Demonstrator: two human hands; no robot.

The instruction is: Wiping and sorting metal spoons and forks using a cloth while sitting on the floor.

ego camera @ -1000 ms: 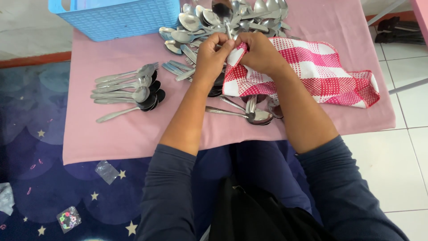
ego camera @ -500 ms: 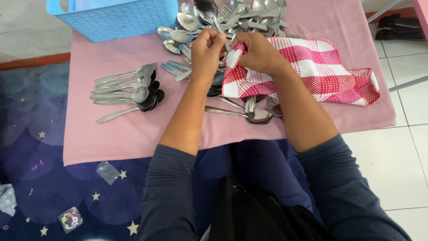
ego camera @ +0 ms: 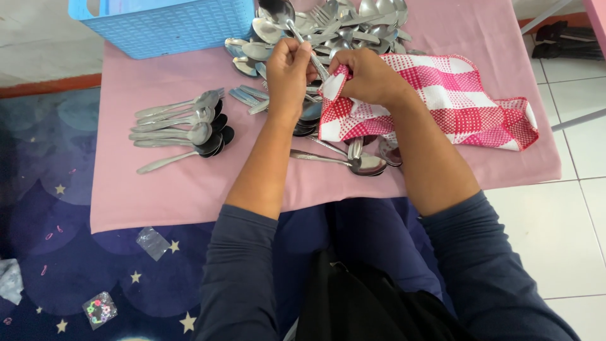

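Note:
My left hand (ego camera: 288, 68) grips a steel spoon (ego camera: 279, 11) by the upper handle, its bowl pointing away toward the far cutlery. My right hand (ego camera: 369, 77) pinches a red and white checked cloth (ego camera: 454, 107) around the lower end of that spoon's handle. The cloth trails off to the right across the pink tabletop (ego camera: 189, 183). Both hands hover above a small group of spoons (ego camera: 360, 161) lying near the front edge.
A neat stack of spoons (ego camera: 189, 126) lies at the left. A loose heap of spoons and forks (ego camera: 341, 28) fills the far middle. A blue plastic basket (ego camera: 170, 25) stands at the back left. Below the table is a dark star-patterned mat (ego camera: 57, 252).
The spoon has slid further out of the cloth, its bowl now higher and farther away. The hands shifted slightly; the cloth stays wrapped around the handle.

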